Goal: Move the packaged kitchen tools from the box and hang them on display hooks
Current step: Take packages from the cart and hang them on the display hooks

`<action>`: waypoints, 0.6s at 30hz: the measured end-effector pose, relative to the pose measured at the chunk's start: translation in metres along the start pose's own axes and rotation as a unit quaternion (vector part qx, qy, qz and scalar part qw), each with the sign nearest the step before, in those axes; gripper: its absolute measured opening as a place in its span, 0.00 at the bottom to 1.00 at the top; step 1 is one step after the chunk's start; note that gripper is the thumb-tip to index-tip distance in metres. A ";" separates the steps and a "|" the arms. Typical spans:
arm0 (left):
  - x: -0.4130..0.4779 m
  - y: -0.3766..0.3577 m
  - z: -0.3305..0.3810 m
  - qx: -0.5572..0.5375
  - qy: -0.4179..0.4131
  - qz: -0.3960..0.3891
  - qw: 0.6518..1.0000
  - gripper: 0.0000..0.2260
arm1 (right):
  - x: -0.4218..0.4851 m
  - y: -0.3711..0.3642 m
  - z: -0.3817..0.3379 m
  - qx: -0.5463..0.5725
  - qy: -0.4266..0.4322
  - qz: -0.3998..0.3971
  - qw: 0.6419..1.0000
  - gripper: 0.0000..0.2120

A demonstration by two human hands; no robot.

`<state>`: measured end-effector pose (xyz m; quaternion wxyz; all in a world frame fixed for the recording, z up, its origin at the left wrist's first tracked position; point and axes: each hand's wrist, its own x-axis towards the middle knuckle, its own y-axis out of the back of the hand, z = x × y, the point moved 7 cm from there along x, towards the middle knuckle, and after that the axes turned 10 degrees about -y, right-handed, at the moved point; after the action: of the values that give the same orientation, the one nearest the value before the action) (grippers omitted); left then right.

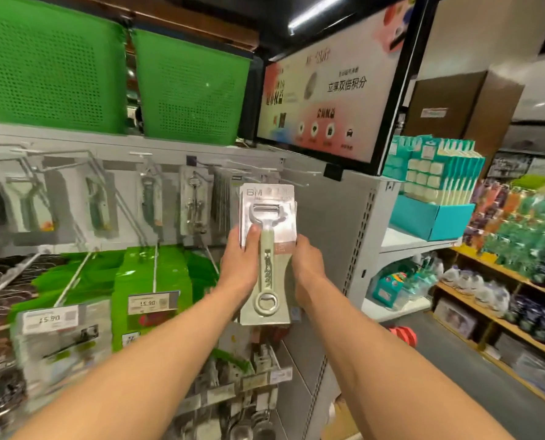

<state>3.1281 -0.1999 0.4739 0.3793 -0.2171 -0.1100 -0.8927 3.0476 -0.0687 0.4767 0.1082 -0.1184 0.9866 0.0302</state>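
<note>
Our left hand (pixel 240 260) grips the lower left edge of the packaged peeler (pixel 266 214), with the thumb laid over the front of the card beside the tool's handle. Our right hand (pixel 306 265) clasps the right edge at about the same height, its fingers curled round behind and out of sight. Between them we hold the pack upright. Its long axis runs straight up and down, with the blade end high and the ring of the handle low. The doubled edges suggest more than one card held as a stack, though we cannot count them.

The pack is up in front of the display panel (pixel 331 217), near its right edge and level with its top row of hooks. The hook (pixel 298 183) we judge to be the target juts out from the panel toward us, just above and a little to the right of the pack's top right corner. It is close to the corner but apart from it. The hang hole in the top of the card is too washed out for us to see.

So the move turns on a small lift and a shift to the right to bring the card's top centre onto the prong's tip. After that we push away from ourselves along the prong. The right hand is the nearer one to the hook and would steer. Hung packs (pixel 195 201) fill the hooks to the left along the same row. The box is not plainly in view.
</note>
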 end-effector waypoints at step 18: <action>0.050 -0.083 -0.046 -0.054 0.055 0.065 0.995 0.11 | 0.126 0.045 -0.034 0.022 0.083 0.002 0.996 0.10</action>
<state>3.0225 -0.1907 0.4548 0.4302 -0.1947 -0.0266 -0.8811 2.9107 -0.0568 0.4841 0.0289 -0.1162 0.9928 -0.0011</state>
